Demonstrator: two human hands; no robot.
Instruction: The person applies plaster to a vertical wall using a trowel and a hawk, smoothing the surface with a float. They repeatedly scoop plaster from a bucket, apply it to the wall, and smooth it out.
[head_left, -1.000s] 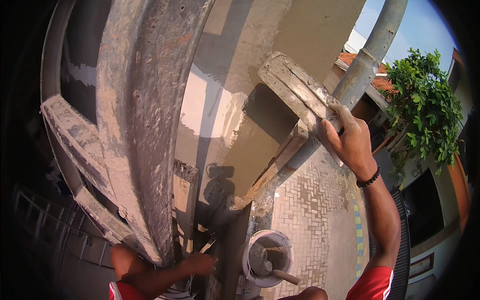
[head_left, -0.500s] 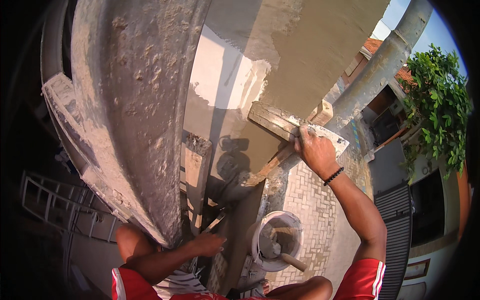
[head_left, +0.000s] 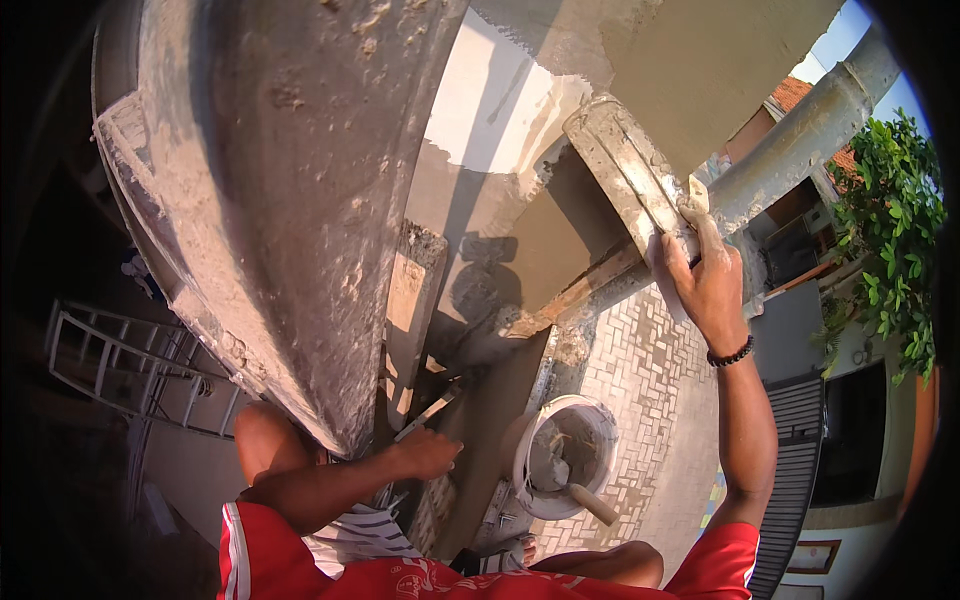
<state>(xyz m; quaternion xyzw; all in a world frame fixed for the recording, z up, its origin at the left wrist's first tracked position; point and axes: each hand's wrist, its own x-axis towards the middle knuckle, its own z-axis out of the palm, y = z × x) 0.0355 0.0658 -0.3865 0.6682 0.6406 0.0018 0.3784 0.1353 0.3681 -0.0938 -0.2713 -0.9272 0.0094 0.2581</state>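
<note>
Right hand (head_left: 712, 285) clamped round plastering float (head_left: 618, 165); left hand (head_left: 428, 454) low, hold unclear. Damp grey render (head_left: 695, 80) covers much of wall (head_left: 495, 200); white patch (head_left: 485, 110) apparently left to coat.

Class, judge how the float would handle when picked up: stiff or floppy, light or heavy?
The float is probably stiff: its long body looks straight. It seems fairly light, since the right hand alone holds it. Its mortar-smeared surface might feel slippery.

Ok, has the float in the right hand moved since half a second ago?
Yes. The float has swung: its far end is higher in view along the right edge of the white wall patch.
</note>
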